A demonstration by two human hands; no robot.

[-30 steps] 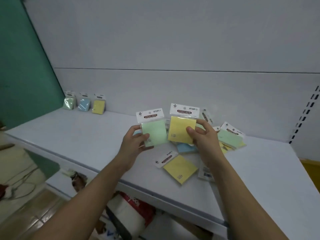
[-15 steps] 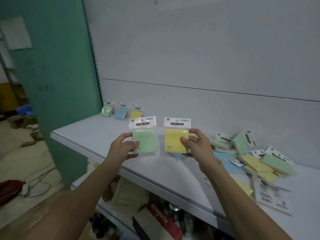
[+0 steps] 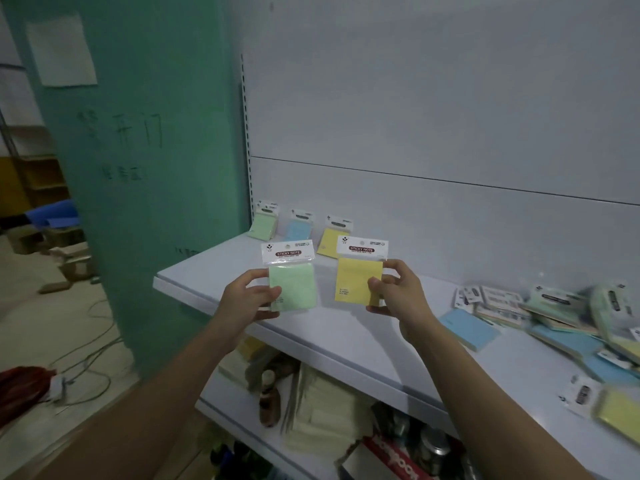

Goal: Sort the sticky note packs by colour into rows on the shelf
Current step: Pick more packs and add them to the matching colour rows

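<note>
A pale grey shelf (image 3: pixel 346 327) runs from its left end, beside a green wall (image 3: pixel 138 202), toward the right, backed by a plain grey panel (image 3: pixel 433 116) with a slotted upright along its left edge. At the back left corner of the shelf three packs lean against the panel in a row: a green pack (image 3: pixel 264 226), a blue pack (image 3: pixel 299 228) and a yellow pack (image 3: pixel 335 237), set just beside one another but apart. Toward the right end lies a loose pile of packs (image 3: pixel 561 317), green, blue and yellow overlapping, with a single blue pack (image 3: pixel 469 328) at its near left side and a blurred yellow one (image 3: pixel 620 414) near the front edge.

Between the row and the pile the shelf top is bare from back panel to front edge. Over that stretch, above the front edge, the left hand (image 3: pixel 247 301) pinches a held green pack (image 3: pixel 292 277) by its lower left corner, thumb on the face and fingers behind. The right hand (image 3: pixel 398 299) pinches a held yellow pack (image 3: pixel 360 271) by its right side in the same way. Both packs are upright, headers up, side by side with a gap between.

Below, a lower shelf (image 3: pixel 221 415) holds a brown bottle (image 3: pixel 269 400), folded pale material and a red carton, all dim. Left of the wall the floor (image 3: pixel 52 323) carries cables and cardboard boxes.
</note>
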